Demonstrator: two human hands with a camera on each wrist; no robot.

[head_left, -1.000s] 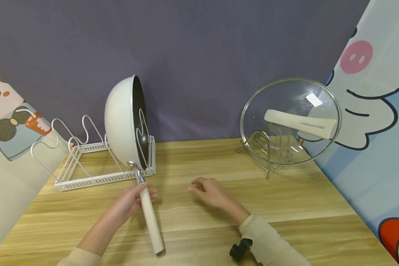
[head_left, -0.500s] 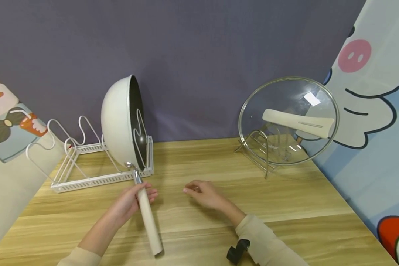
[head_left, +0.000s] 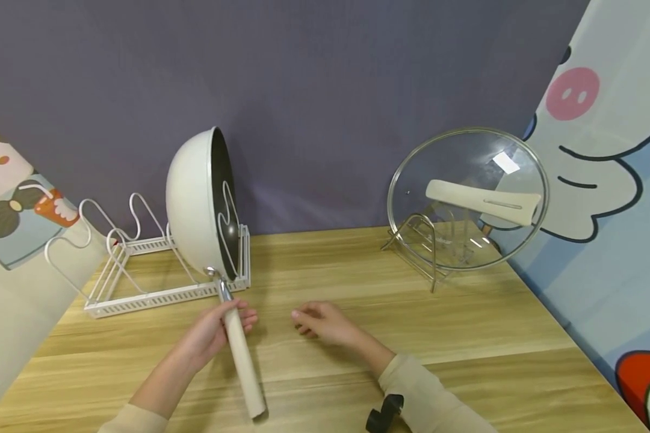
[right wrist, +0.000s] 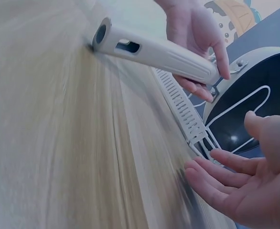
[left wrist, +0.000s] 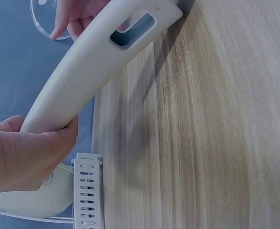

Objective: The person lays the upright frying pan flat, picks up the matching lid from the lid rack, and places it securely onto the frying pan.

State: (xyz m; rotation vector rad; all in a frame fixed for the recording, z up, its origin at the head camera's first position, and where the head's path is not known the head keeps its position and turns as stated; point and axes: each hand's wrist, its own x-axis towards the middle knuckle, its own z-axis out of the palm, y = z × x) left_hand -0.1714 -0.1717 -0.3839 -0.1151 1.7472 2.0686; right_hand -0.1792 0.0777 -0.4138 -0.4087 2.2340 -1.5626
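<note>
A wok point(head_left: 189, 198), white outside and dark inside, stands on its side in a white wire rack point(head_left: 157, 299) at the left in the head view. Its cream handle point(head_left: 244, 361) slants down toward the front of the table. Near the metal neck, my left hand point(head_left: 211, 334) holds this handle between thumb and fingers, as the left wrist view also shows. To the right of the handle, my right hand point(head_left: 325, 325) hovers over the table with loosely bent fingers and holds nothing. In the right wrist view its fingers point(right wrist: 221, 181) are spread.
A glass lid point(head_left: 460, 156) with a cream grip point(head_left: 482, 201) stands upright in a small metal wire stand point(head_left: 433, 258) at the right. A dark grey wall backs the wooden table point(head_left: 466, 373), and cartoon panels flank both sides.
My right hand has drifted left and slightly nearer the wok's handle. My left hand keeps its hold; the wok stays in the rack. The head view has shifted a little.
</note>
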